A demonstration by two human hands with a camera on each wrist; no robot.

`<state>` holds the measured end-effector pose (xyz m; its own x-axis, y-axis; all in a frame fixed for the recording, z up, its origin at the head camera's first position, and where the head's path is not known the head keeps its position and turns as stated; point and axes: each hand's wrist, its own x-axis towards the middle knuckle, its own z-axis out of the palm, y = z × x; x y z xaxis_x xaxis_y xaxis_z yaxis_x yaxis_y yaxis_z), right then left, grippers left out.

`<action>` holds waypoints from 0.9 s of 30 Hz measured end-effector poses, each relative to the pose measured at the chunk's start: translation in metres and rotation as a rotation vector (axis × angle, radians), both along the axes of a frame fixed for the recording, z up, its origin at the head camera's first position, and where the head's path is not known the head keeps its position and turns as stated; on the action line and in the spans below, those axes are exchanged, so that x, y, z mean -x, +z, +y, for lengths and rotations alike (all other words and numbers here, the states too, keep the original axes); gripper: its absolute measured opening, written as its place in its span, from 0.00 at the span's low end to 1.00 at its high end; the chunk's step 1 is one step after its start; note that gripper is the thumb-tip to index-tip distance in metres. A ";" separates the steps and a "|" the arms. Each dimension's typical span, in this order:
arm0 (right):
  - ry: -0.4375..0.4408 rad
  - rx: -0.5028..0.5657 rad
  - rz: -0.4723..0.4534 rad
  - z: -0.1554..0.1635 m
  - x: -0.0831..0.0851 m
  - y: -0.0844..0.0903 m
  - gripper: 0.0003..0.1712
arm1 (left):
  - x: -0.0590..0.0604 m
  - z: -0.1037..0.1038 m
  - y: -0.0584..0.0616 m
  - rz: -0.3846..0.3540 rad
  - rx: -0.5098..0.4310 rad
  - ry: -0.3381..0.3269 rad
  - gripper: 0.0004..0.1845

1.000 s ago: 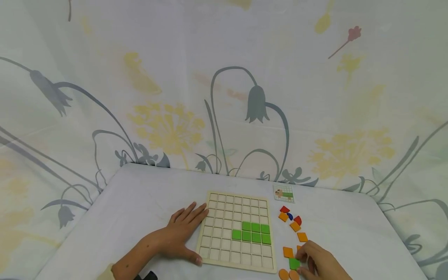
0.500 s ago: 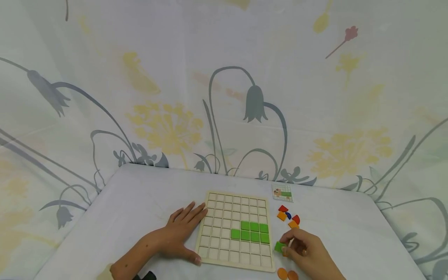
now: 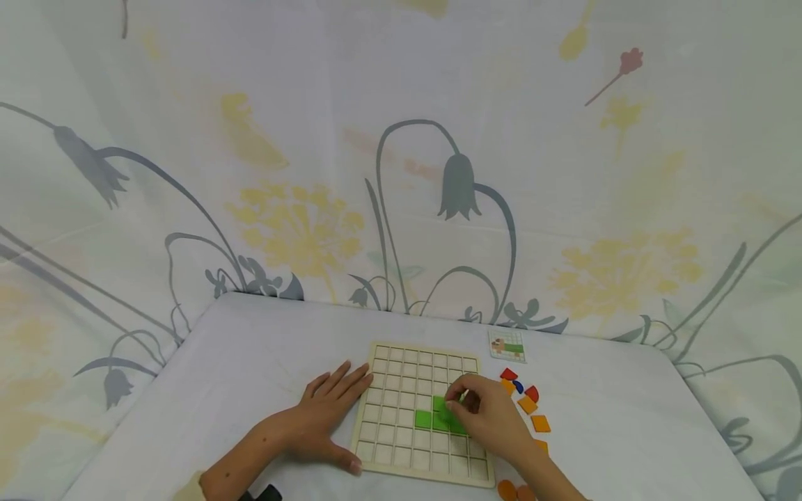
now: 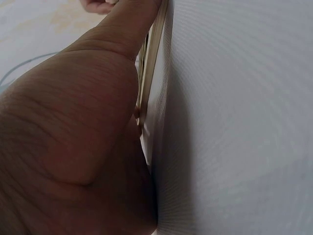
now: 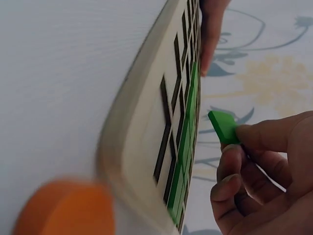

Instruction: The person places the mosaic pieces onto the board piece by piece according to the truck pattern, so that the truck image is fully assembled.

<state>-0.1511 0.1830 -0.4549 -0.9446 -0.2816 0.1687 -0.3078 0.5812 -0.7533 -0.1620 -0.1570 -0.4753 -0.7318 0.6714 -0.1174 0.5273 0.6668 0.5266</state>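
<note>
A wooden grid board (image 3: 401, 369) lies on the white table, with several green square tiles (image 3: 423, 419) set in its lower right cells. My right hand (image 3: 485, 416) hovers over those green tiles and pinches one green tile (image 5: 224, 127) between thumb and fingers, just above the board (image 5: 146, 137). My left hand (image 3: 326, 417) lies flat on the table, fingers straight, thumb along the board's left edge (image 4: 152, 54).
Loose orange tiles (image 3: 540, 423), red pieces (image 3: 532, 393) and a small blue piece (image 3: 519, 387) lie right of the board. Two orange discs (image 3: 507, 490) sit near the front edge. A small pattern card (image 3: 507, 345) lies beyond them. A flowered curtain hangs behind the table.
My right hand lifted a green tile from the table's front right and carried it left and away, over the board's green tiles. The left hand stayed put.
</note>
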 end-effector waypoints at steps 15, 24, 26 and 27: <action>-0.009 -0.061 0.026 -0.036 0.026 -0.006 0.07 | 0.001 0.000 0.000 0.004 0.011 0.005 0.71; 0.017 -0.090 0.007 -0.029 0.026 -0.008 0.06 | 0.001 0.002 0.000 0.007 0.022 0.009 0.72; 0.031 -0.093 0.011 -0.029 0.026 -0.008 0.07 | 0.000 0.002 0.000 0.008 0.022 0.011 0.72; 0.039 -0.092 0.014 -0.029 0.027 -0.007 0.07 | 0.000 0.001 0.000 0.009 0.022 0.012 0.72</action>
<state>-0.1776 0.1545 -0.4624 -0.9304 -0.3330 0.1531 -0.3414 0.6353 -0.6927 -0.1620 -0.1556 -0.4754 -0.7407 0.6600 -0.1254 0.5242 0.6846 0.5066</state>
